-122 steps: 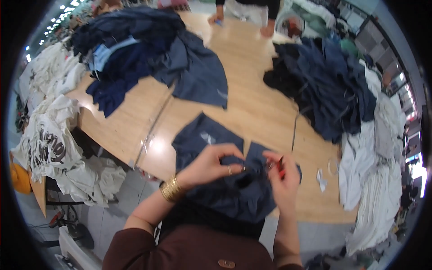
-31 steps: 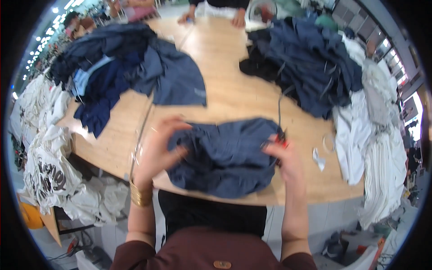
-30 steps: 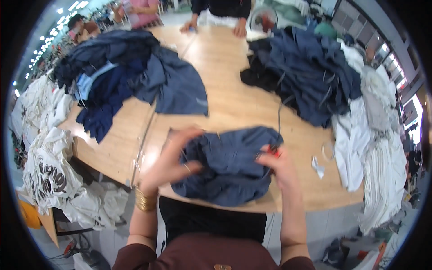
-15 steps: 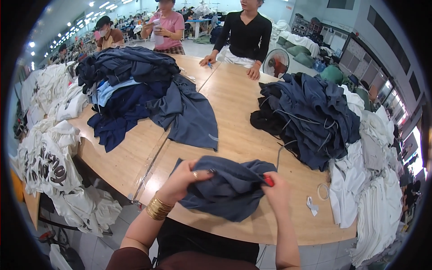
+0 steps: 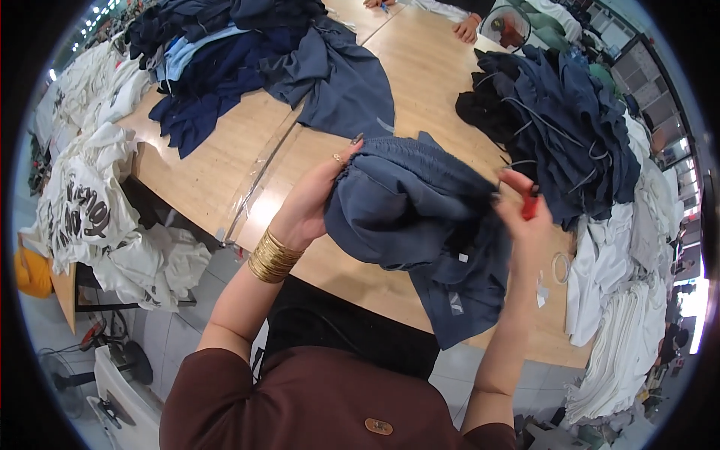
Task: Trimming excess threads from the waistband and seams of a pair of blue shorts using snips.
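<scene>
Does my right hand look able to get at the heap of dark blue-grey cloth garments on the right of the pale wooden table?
Probably yes: the heap appears just beyond the right hand with nothing seen between, though a small red object in that hand may hinder grasping.

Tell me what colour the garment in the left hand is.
The garment is dark greyish blue; the head view shows it best.

Blue garment (image 5: 397, 206) in left grip (image 5: 311, 201) — red tool (image 5: 531, 205) in right grip (image 5: 520, 216)
</scene>
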`<state>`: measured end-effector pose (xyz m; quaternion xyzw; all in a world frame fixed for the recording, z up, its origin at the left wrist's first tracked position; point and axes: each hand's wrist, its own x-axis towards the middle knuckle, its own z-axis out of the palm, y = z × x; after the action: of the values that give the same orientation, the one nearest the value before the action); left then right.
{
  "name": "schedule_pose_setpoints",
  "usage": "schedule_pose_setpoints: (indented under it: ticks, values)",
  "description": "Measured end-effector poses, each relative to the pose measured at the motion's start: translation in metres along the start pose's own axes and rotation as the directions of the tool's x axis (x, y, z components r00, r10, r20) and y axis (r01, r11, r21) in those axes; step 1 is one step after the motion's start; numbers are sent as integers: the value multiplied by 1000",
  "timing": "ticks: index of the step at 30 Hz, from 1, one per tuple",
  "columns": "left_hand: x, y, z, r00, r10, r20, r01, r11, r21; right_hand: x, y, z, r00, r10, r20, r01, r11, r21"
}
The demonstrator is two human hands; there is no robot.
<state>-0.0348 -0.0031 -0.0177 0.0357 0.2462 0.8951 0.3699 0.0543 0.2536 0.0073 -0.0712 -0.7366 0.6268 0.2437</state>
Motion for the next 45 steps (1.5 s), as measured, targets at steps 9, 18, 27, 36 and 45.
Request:
schedule_pose_setpoints:
  ticks: [9, 18, 27, 36, 45]
  values:
    - [-8, 1, -24, 982, -165, 97, 178, 974, -144, -28, 15, 37, 861, 335, 382, -474, 802, 364]
    - [-30, -25, 16, 978, -40, 203, -122, 680, 723, -20, -6, 44, 914, 352, 202, -405, 829, 386]
    - [-12, -26, -9, 994, -106, -7, 106, 994, 29, -16, -19, 43, 890, 349, 292, -441, 823, 360]
    - [-15, -44, 40, 958, -264, -111, 277, 757, 592, -13, 5, 59, 985, 170, 28, -172, 972, 162]
    - [-19, -50, 35, 974, -121, -190, 180, 924, 338, -32, 3, 39, 990, 126, 71, -131, 989, 71]
